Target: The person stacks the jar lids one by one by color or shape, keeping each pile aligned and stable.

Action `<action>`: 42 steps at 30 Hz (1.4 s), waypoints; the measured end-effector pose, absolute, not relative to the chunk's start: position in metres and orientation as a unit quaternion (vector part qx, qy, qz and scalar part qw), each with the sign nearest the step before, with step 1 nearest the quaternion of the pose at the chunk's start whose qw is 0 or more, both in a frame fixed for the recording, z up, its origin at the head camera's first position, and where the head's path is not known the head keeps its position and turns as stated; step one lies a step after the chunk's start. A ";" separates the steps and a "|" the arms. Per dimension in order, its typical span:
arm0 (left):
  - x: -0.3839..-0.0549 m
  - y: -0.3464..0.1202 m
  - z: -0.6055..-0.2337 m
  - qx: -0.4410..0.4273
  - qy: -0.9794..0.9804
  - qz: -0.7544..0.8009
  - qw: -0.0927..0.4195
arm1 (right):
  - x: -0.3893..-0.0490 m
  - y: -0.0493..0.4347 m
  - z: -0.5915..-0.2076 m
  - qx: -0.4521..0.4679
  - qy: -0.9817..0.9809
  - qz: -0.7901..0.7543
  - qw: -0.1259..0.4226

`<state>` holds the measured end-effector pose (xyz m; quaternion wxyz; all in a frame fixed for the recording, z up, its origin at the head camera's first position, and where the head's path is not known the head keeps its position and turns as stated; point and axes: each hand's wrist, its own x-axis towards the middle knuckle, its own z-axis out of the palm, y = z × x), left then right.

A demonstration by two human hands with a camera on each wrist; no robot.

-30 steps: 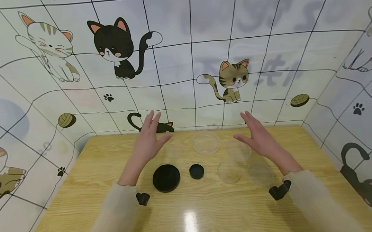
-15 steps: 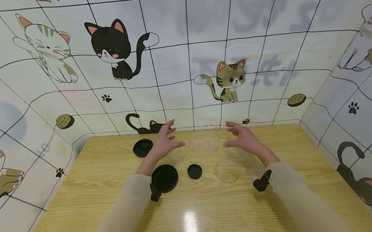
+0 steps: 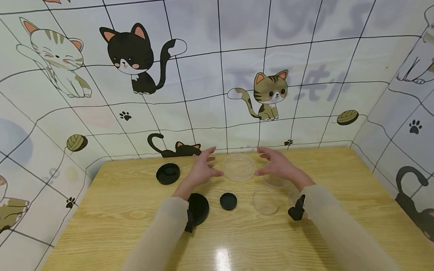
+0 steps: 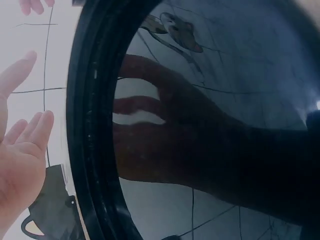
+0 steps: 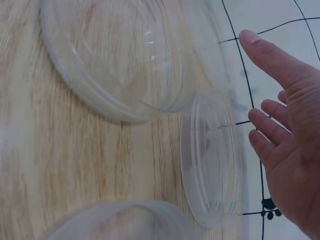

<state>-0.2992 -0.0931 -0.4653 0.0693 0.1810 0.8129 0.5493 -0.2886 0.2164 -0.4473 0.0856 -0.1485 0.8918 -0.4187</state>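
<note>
My left hand (image 3: 202, 168) and right hand (image 3: 276, 164) reach to the back of the table, one on each side of a large clear round dish (image 3: 239, 167). Their fingers are spread and slightly bent, with nothing held; whether they touch the dish's rim I cannot tell. Under my left wrist lies a large black disc (image 3: 201, 209), partly covered by the wrist camera. In the left wrist view its glossy black surface (image 4: 210, 150) mirrors the hand. Below the right hand is a clear dish (image 3: 277, 182), partly hidden. The right wrist view has clear dishes beside the hand (image 5: 295, 120).
A small black disc (image 3: 228, 201) lies mid-table, and a rimmed black disc (image 3: 168, 173) at the back left. Another clear dish (image 3: 265, 202) sits right of the middle; one more is mostly behind the right wrist. A cat-patterned cloth (image 3: 208, 111) hangs behind the wooden table (image 3: 127, 236).
Both hands have moved inward toward the large clear dish and lower, closing the distance between them. The back-left black disc, hidden at first by the left hand, is now uncovered.
</note>
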 end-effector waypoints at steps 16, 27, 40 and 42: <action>-0.310 -0.076 -0.466 0.181 0.828 0.517 0.119 | -0.299 0.210 -0.455 -0.162 0.904 -0.376 0.121; -0.314 -0.073 -0.468 0.160 0.839 0.496 0.155 | -0.304 0.210 -0.462 -0.171 0.914 -0.350 0.114; -0.322 -0.070 -0.460 0.180 0.873 0.420 0.169 | -0.309 0.209 -0.463 -0.187 0.927 -0.306 0.114; -0.323 -0.070 -0.459 0.184 0.875 0.413 0.173 | -0.309 0.209 -0.462 -0.193 0.928 -0.300 0.109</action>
